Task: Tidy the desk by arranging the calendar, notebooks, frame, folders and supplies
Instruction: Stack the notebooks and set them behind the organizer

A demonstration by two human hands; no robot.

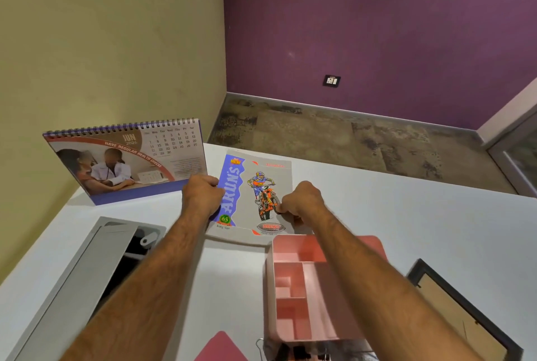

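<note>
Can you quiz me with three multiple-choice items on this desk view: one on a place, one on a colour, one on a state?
1. Where does the desk calendar stand?
A. Left of the notebook, by the yellow wall
B. Inside the organiser
C. On the floor

2. What colour is the compartment organiser?
A. Green
B. Pink
C. Black

3. What is the state of the notebook?
A. Open at a blank page
B. Standing upright
C. Closed, lying flat, gripped by both hands

Answers: 1 A, it stands upright at the desk's far left corner. 2 B, its walls and dividers are pink. 3 C, the left hand and right hand grip its side edges.
</note>
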